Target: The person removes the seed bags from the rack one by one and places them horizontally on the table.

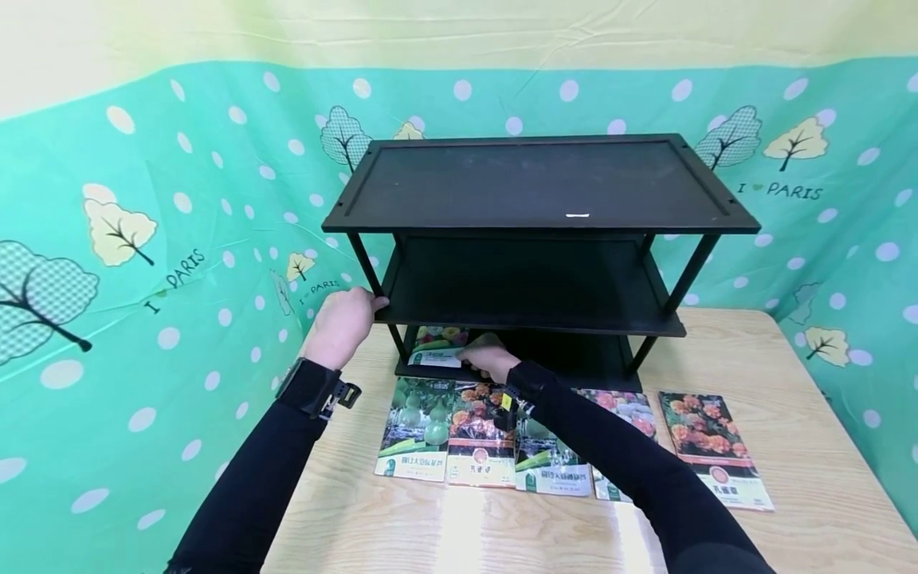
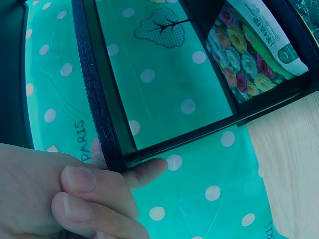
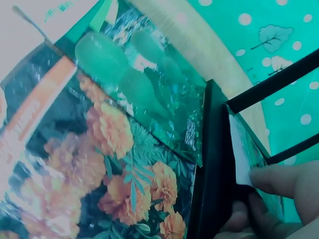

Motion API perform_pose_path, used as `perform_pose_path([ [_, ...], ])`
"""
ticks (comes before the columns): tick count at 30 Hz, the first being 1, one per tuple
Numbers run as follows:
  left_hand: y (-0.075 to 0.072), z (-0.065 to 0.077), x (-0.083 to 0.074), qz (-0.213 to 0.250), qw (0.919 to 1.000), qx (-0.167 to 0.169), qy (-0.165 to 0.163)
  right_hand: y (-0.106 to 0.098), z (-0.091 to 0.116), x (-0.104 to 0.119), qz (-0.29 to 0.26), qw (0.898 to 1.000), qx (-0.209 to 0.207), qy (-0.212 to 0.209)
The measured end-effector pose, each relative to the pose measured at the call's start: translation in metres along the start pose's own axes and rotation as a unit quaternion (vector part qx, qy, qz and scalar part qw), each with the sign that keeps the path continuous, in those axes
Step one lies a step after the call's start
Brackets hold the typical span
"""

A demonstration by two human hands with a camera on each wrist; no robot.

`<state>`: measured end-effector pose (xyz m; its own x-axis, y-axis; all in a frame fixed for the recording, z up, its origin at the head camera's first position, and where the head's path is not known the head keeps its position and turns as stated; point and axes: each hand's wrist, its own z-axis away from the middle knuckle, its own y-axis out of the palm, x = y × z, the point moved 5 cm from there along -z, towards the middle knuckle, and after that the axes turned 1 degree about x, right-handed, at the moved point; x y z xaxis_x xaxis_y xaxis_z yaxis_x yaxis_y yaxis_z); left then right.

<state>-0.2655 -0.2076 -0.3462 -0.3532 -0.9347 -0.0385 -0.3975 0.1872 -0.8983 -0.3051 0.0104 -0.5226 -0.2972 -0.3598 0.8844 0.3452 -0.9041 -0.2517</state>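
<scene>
My left hand (image 1: 340, 323) grips the front left corner of the black rack (image 1: 531, 279) at its middle shelf. In the left wrist view, its fingers (image 2: 79, 179) lie against the rack's edge. My right hand (image 1: 491, 356) reaches into the bottom level. There, a seed packet with multicoloured flowers (image 1: 437, 336) lies flat in the left corner. A right fingertip (image 3: 271, 178) touches this packet's white end, with the other fingers bent below. Whether they pinch it is hidden.
In front of the rack, a row of seed packets lies on the wooden table: a gourd packet (image 1: 416, 426), a marigold packet (image 1: 480, 446), another gourd packet (image 1: 555, 470), and a pink flower packet (image 1: 631, 410) partly under my sleeve. Another marigold packet (image 1: 713, 446) lies right. A patterned curtain (image 1: 237, 199) surrounds the table.
</scene>
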Motion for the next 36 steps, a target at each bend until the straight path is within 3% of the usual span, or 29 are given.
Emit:
perform_pose_path([
  [11, 0.006, 0.000, 0.004, 0.033, 0.9986, 0.024, -0.035, -0.005, 0.012, 0.002, -0.030, 0.999, 0.037, -0.006],
  [16, 0.008, -0.001, 0.004, 0.042, 0.9974, 0.040, -0.044, -0.013, 0.029, 0.005, -0.033, 0.999, 0.035, -0.001],
  [22, 0.011, -0.002, 0.003, 0.047, 0.9963, 0.049, -0.052, -0.015, 0.056, -0.006, -0.062, 0.997, 0.049, 0.016],
  [29, 0.006, -0.001, 0.003, 0.028, 0.9983, 0.024, -0.044, 0.014, 0.089, -0.013, -0.101, 0.987, 0.124, 0.031],
  [36, 0.006, -0.003, 0.003, 0.043, 0.9960, 0.043, -0.066, 0.056, 0.111, -0.014, -0.096, 0.978, 0.177, 0.055],
])
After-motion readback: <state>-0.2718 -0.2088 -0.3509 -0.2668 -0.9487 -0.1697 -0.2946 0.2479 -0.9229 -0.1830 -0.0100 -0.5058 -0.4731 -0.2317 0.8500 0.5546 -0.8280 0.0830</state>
